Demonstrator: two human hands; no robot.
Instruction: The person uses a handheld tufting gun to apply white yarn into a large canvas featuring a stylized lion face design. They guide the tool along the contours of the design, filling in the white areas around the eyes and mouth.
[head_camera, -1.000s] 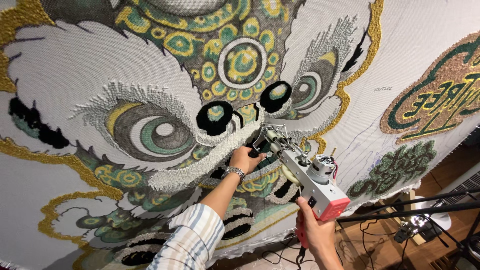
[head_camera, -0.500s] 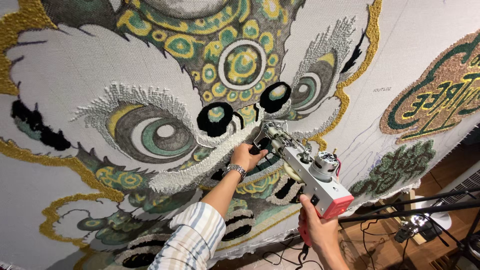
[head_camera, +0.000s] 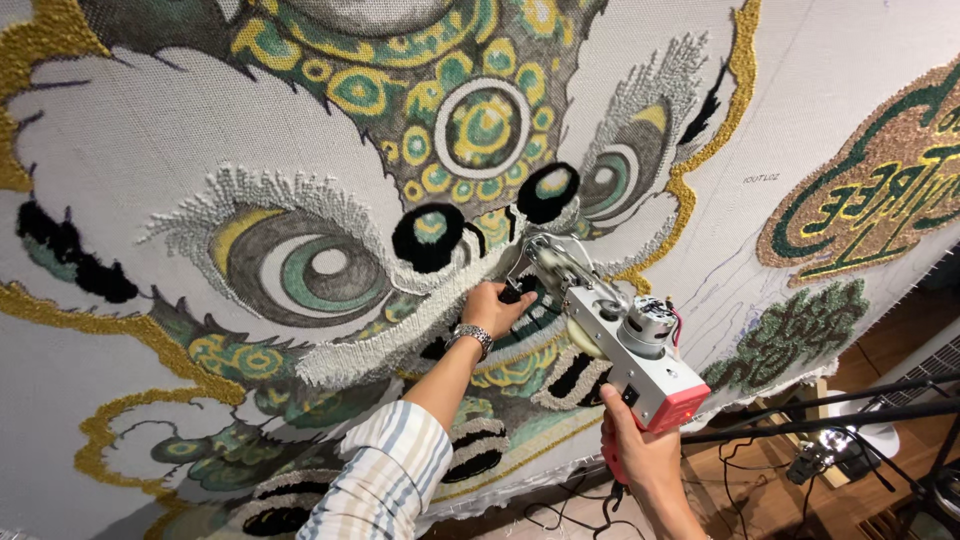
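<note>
Compared with the earlier frame, both hands and the tufting gun (head_camera: 615, 345) sit at nearly the same spot on the stretched backing cloth (head_camera: 130, 140), with only a slight shift of the gun body down and to the right. The gun is a grey metal unit with a pink-red rear end, a round motor on top and its needle end pressed to the cloth just below the two black tufted discs (head_camera: 430, 237) of the lion-face design. The left hand (head_camera: 493, 307) reaches up from a striped sleeve (head_camera: 385, 475), a metal wristwatch (head_camera: 472, 338) on the wrist, and its fingers are curled together around the front grip at the needle end, beside the long white looped band (head_camera: 390, 335). The right hand (head_camera: 640, 455) is wrapped shut on the rear handle under the pink-red end, with a cable hanging below it. Good execution of this step, as a judgement, calls for keeping the needle foot flat and firmly against the cloth, steering with the front hand while the rear hand carries the weight, and following the printed outline steadily. At right hang a green-and-gold tufted emblem (head_camera: 870, 180) and dark stand rods (head_camera: 850, 415).
</note>
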